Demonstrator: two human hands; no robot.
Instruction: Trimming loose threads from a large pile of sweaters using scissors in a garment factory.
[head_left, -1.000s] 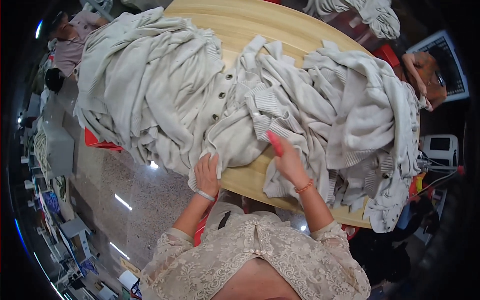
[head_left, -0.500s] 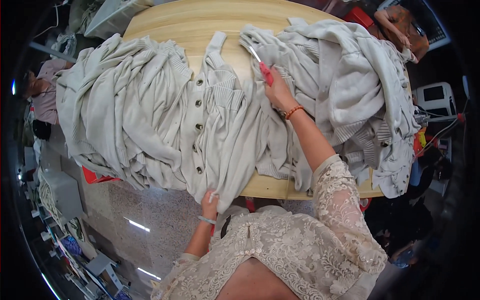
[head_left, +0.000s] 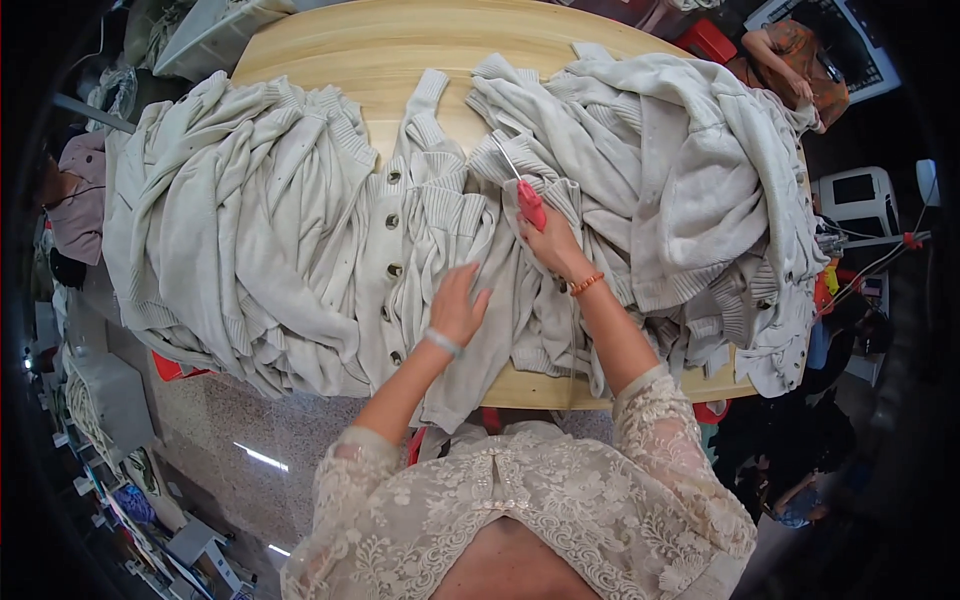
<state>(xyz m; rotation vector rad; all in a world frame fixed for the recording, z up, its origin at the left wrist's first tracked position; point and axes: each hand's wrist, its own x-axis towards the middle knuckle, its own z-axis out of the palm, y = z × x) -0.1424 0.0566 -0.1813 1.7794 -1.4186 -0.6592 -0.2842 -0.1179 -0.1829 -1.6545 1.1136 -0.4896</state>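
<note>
A pale grey-white knit cardigan (head_left: pixel 400 290) with a row of dark buttons lies in the middle of the table, its lower end draped over the near edge. Above its front, or resting lightly on it, is my left hand (head_left: pixel 457 312), open with thumb and fingers apart and nothing in it. Just to the right, my right hand (head_left: pixel 552 243) is closed round red-handled scissors (head_left: pixel 530 203). Their slim metal blades point up and left, over the ribbed knit of the garments there; whether the tips touch the knit I cannot tell.
A large heap of similar cardigans (head_left: pixel 250 220) covers the table's left side, and another heap (head_left: pixel 690 180) its right. Bare wood of the table (head_left: pixel 400 40) shows at the far side. A seated person (head_left: pixel 795 75) is at the far right, another person (head_left: pixel 80 195) at the left.
My left hand has let go of the cardigan's lower end and moved up and right over its front. The right hand, holding the scissors, has come slightly nearer to me.
</note>
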